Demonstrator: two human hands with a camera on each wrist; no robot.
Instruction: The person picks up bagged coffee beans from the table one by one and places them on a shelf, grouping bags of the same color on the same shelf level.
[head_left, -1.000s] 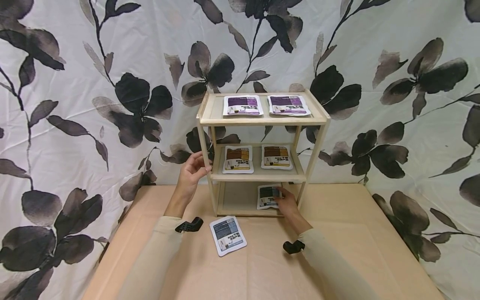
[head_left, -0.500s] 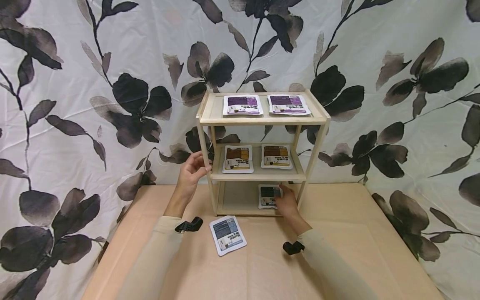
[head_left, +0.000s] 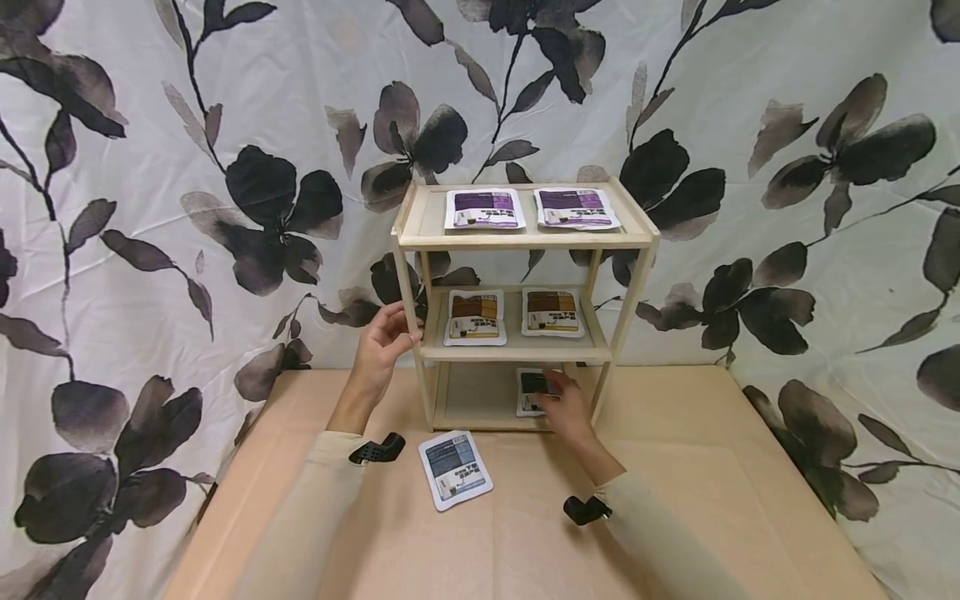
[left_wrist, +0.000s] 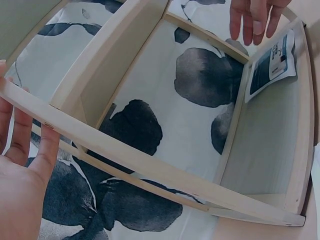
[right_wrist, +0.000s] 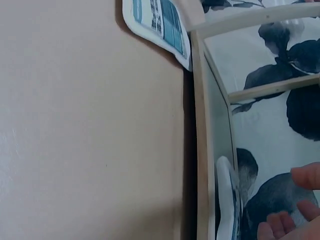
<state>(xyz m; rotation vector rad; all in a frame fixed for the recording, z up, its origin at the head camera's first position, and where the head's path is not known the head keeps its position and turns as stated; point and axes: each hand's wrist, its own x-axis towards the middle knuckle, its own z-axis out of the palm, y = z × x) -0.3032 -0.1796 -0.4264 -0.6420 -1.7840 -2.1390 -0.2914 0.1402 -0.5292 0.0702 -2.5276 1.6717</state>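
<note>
A three-tier wooden shelf rack (head_left: 517,354) stands at the back of the table. My left hand (head_left: 378,350) holds its left front post (left_wrist: 125,155), thumb on one side and fingers on the other. On the bottom tier, at the right, lies a blue-grey and white pouch (head_left: 527,400), partly covered by my right hand (head_left: 567,410) in the head view. Both wrist views show the right hand's fingers (left_wrist: 247,30) loose and apart from that pouch. A second blue-grey pouch (head_left: 456,471) lies face up on the table, just in front of the rack's left side.
Two purple pouches (head_left: 486,208) lie side by side on the top tier. Two yellow-brown pouches (head_left: 476,318) lie on the middle tier, near the left hand. The tiers have raised rims. A floral cloth (head_left: 285,217) hangs behind the peach-coloured table (head_left: 675,467).
My right hand has let go of the bottom-tier pouch and lifted slightly, shifting left over it. The pouch moved a little to the right before that. The left hand stays on the post.
</note>
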